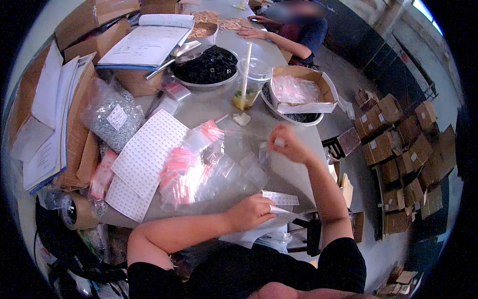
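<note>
My left hand (pixel 251 212) is closed on a sheet of white labels (pixel 281 198) near the front edge of the table. The sheet is bent, and part of it hangs toward my lap. Farther right and away from me, my right hand (pixel 289 144) is raised with fingers pinched; a small white piece (pixel 280 142) shows at the fingertips, too blurred to identify. Between and left of the hands lies a spread pile of clear zip bags (pixel 184 174) with red strips. More printed label sheets (pixel 149 144) lie left of the pile.
Tubs of black parts (pixel 206 67) and a carton of bags (pixel 298 92) stand farther back, beside a plastic cup with a straw (pixel 246 84). A bag of metal screws (pixel 115 117), a tape roll (pixel 79 212) and cardboard crowd the left. Across the table sits a person (pixel 303 37).
</note>
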`<state>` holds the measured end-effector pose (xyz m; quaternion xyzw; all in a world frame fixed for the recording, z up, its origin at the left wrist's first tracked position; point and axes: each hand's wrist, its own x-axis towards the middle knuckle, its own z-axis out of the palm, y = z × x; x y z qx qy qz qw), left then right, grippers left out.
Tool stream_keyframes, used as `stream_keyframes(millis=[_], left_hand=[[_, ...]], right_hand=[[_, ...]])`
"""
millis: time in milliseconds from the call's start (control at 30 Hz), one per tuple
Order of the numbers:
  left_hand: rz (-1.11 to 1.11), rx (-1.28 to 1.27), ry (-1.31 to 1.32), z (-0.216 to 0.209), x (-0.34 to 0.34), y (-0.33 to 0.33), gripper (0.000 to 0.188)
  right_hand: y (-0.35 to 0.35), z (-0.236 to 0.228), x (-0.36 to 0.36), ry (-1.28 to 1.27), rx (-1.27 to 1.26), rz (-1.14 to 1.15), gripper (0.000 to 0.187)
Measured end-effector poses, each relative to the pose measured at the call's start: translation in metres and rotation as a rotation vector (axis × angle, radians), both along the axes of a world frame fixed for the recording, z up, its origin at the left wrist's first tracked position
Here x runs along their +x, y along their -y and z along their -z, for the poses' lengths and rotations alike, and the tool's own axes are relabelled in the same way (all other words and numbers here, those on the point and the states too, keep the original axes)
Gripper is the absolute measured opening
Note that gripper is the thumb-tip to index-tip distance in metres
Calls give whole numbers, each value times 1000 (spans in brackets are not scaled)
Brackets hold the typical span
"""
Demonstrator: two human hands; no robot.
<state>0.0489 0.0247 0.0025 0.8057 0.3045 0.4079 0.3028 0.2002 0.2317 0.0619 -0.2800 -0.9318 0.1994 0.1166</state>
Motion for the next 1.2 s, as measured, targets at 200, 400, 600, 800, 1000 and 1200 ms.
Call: stream_keyframes(millis=[200, 400, 600, 800, 1000, 1200], left_hand=[[13, -11, 15, -2, 2, 0, 19], [-106, -80, 76, -4, -1, 0, 20], [-339, -423, 224, -29, -2, 5, 18], [-212, -578, 354, -26, -1, 4, 15], [-192, -393, 398, -28, 3, 4, 14], [-335, -664, 429, -25, -4, 30, 11]], right_hand=[[-86, -45, -8, -232, 713, 791, 24], [-41, -50, -7, -339, 575, 532, 38], [135, -57, 25, -180, -97, 32, 42], [176, -18, 51, -180, 87, 264, 38], [188, -11, 62, -334, -184, 371, 36], [192, 8, 72, -681, -407, 401, 36]])
